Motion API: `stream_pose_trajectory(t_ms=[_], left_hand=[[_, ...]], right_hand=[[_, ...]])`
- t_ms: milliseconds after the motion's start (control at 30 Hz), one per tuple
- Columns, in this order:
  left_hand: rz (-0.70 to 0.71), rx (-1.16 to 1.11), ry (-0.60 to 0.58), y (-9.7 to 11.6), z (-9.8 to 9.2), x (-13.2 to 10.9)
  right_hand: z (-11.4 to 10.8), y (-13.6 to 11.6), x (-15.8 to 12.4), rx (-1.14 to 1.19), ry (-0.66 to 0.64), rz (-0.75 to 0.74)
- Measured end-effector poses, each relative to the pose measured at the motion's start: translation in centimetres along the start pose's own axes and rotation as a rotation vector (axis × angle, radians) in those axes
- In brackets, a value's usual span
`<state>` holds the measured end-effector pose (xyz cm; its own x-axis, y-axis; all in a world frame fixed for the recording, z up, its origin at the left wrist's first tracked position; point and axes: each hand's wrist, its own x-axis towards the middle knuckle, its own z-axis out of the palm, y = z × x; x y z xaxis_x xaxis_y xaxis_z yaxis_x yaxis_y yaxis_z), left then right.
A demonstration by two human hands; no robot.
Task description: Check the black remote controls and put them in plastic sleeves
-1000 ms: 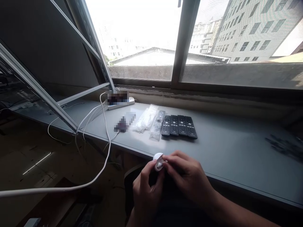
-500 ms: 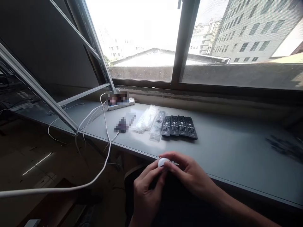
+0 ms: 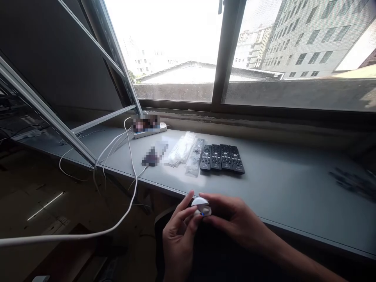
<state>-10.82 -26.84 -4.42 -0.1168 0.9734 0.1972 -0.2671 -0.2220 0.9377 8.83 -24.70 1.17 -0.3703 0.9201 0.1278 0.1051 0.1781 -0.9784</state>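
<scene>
A white earbud charging case (image 3: 201, 201) is held over my lap, just off the table's front edge. Its domed lid is raised, and a small blue light glows by the opening. My right hand (image 3: 232, 213) grips the case from the right, fingers over the far side and thumb beneath. My left hand (image 3: 182, 231) is at the case's left side, its thumb and fingers pinched around a small white rounded piece that looks like an earbud (image 3: 197, 212). The fingers partly cover that piece.
Several black remote controls (image 3: 221, 158) lie in a row on the grey table (image 3: 282, 184). Left of them are clear plastic bags (image 3: 182, 149) and a bagged remote (image 3: 195, 158). A power strip (image 3: 150, 130), white cables (image 3: 135, 172) and a metal frame (image 3: 105, 113) stand farther left.
The white case has turned and its lid is now up, showing the inside and the blue light. My left fingers have shifted and spread, and my right fingers have moved around the case.
</scene>
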Motion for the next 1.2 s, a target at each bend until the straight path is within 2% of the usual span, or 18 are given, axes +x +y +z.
stream_pose_trajectory(t_ms=[100,200,300,367,533,600,700,767,867,967,1000,1100,1200], left_hand=[[0.026,-0.069,0.108,0.4,0.5,0.0],[0.097,-0.119,0.318,1.2,0.6,0.1],[0.09,-0.099,0.348,1.3,-0.2,0.5],[0.006,-0.062,0.282,0.5,-1.3,0.7],[-0.24,0.064,-0.005,-2.7,-4.7,0.8],[-0.32,0.085,-0.103,-3.0,-5.7,0.7],[-0.381,0.121,-0.271,-2.2,-6.5,0.5],[-0.309,0.207,-0.395,-1.5,-6.3,0.2],[-0.09,0.391,-0.593,-1.6,-5.6,-0.8],[-0.063,0.401,-0.731,-3.0,-5.1,-2.6],[-0.055,0.394,-0.738,-3.6,-5.1,-3.2],[0.007,0.382,-0.648,-4.8,-5.2,-4.7],[0.016,0.37,-0.654,-3.6,-5.5,-4.1]], right_hand=[[0.1,-0.2,0.1,-0.035,0.051,0.003],[0.1,-0.5,0.0,-0.028,0.064,0.054],[-0.2,-0.5,-0.3,-0.027,0.073,0.08],[-0.4,-0.3,-0.4,-0.036,0.092,0.086],[-1.2,0.2,-0.4,-0.044,0.133,0.118],[-1.4,0.2,-0.4,-0.038,0.145,0.13],[-1.6,0.2,-0.3,-0.036,0.153,0.132],[-1.6,0.2,-0.3,-0.031,0.151,0.128],[-1.7,0.2,-0.3,-0.014,0.157,0.127],[-1.7,0.3,-0.4,-0.006,0.164,0.131],[-1.8,0.4,-0.4,-0.004,0.16,0.135],[-1.9,0.4,-0.5,0.008,0.15,0.145],[-1.9,0.3,-0.4,0.007,0.146,0.152]])
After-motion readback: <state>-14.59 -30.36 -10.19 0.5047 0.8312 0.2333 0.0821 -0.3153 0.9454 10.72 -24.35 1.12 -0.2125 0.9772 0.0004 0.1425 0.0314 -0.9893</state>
